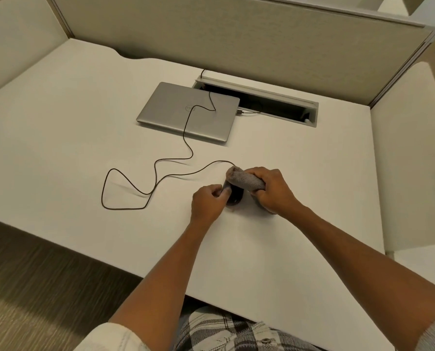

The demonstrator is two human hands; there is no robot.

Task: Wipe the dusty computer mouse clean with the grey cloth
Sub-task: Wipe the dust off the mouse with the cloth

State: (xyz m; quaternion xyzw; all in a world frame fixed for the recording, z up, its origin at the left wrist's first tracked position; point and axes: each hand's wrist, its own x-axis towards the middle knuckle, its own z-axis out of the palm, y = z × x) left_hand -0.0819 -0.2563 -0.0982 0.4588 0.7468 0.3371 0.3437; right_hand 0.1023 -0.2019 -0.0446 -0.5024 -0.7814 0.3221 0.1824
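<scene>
A dark computer mouse (235,196) lies on the white desk (85,127), mostly hidden between my two hands. My left hand (208,201) grips the mouse's left side with thumb and fingers. My right hand (272,188) is closed around a bunched grey cloth (244,179), whose rolled end lies across the front top of the mouse. The mouse's thin dark cable (155,173) leaves from under the cloth and loops away to the left.
A shut silver laptop (186,112) lies farther back, with the mouse cable running over its lid into an open cable slot (267,102) in the desk. Beige partition walls (236,34) enclose the desk at the back and on both sides.
</scene>
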